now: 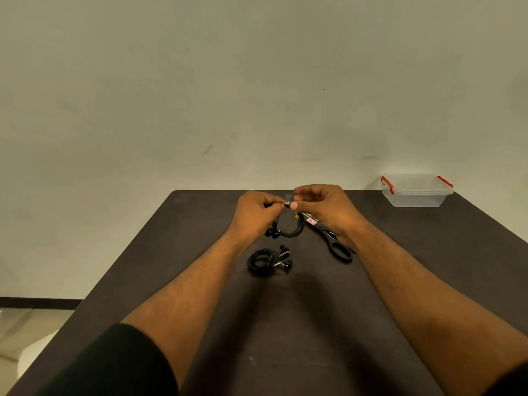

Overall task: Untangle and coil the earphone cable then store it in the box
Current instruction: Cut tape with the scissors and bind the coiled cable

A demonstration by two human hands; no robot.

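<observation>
1. Left grip (255, 210) and right grip (320, 205) both pinch the top of a coiled cable (290, 228), which hangs between them above the bench (400, 281).
2. A second coil (264, 261) lies just below the grips.
3. Scissors (334, 242) lie under the right grip.
4. The box (415, 191) stands, lid on, well right.

Between your forearms, a coiled earphone bundle (267, 261) lies on the desk (200, 252), and scissors (331, 238) lie partly under your right hand (323, 210). The lidded plastic box (415, 192) stands at the far right corner, well apart, with bare desk between. The desk's left half offers open passage.
</observation>
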